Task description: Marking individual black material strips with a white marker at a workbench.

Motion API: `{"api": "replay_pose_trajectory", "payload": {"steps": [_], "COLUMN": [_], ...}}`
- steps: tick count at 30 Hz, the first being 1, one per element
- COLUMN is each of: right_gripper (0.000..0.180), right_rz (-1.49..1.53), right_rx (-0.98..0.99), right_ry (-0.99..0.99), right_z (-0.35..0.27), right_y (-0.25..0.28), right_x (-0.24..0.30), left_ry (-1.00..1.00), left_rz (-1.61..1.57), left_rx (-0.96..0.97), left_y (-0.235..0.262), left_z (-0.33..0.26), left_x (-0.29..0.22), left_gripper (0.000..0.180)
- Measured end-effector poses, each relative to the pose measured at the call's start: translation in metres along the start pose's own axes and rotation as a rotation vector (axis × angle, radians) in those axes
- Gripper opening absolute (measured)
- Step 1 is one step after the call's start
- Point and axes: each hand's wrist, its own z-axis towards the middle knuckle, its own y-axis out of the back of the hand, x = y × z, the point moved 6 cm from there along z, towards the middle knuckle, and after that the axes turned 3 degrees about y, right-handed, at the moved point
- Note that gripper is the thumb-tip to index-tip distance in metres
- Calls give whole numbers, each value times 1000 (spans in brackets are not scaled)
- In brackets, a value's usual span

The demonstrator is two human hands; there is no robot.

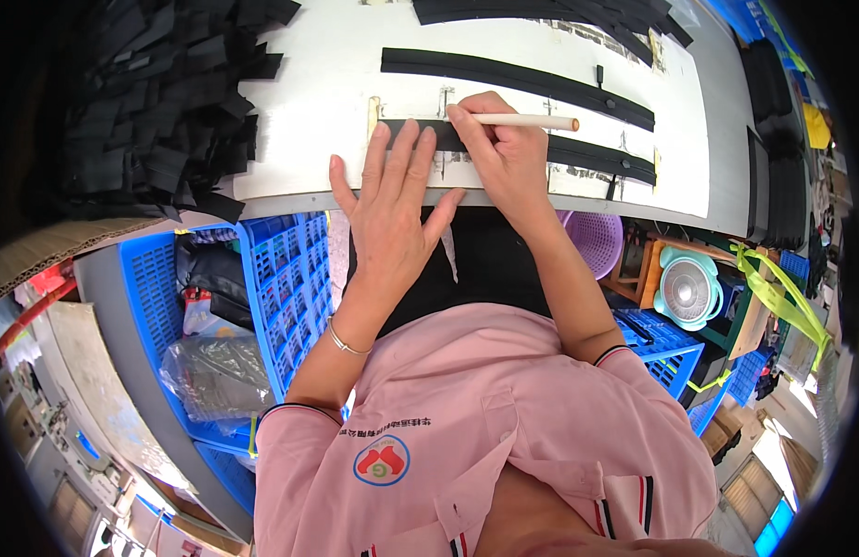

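A black zipper strip (597, 160) lies along the near edge of the white board (309, 111), with a dark pull hanging near its right end. My left hand (390, 200) rests flat on the strip's left part, fingers outstretched and a little apart. To its right, my right hand (508, 158) grips a slim white pen (532, 121) between thumb and fingers. The pen's brownish end points right, while its tip is hidden by my fingers beside the strip. Farther back, parallel to it, lies another black zipper strip (518, 79) with a slider and pull near its right end.
A large heap of black fabric pieces (156, 111) covers the table's left side. More black strips (541, 11) lie at the back, and stacked black bundles (778, 176) at the right. Below the table are blue crates (286, 288), a purple basket (597, 243) and a turquoise fan (688, 288).
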Motion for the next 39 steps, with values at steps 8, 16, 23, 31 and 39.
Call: {"api": "replay_pose_trajectory", "payload": {"steps": [8,16,23,31,39], "right_gripper": [16,14,14,17,18], "right_rz": [97,77,230,35,53], "right_rx": [143,168,-217,-237,-205], "right_ry": [-19,32,-88,-158,-169], "right_z": [-5,-5,-15,-19,-20], "right_y": [1,0,72,103,101], "right_x": [-8,-7,-24,-45,-49], "left_ry": [10,8,-2,-14,-148], "left_rz": [-6,21,37,47,-68], "left_rx": [7,28,47,88,91], "left_y": [0,-2,-3,-2,-16], "left_z": [1,2,0,2,20], "left_x": [-1,-2,-1,-1,-62], "left_gripper": [67,68,70,73,79]}}
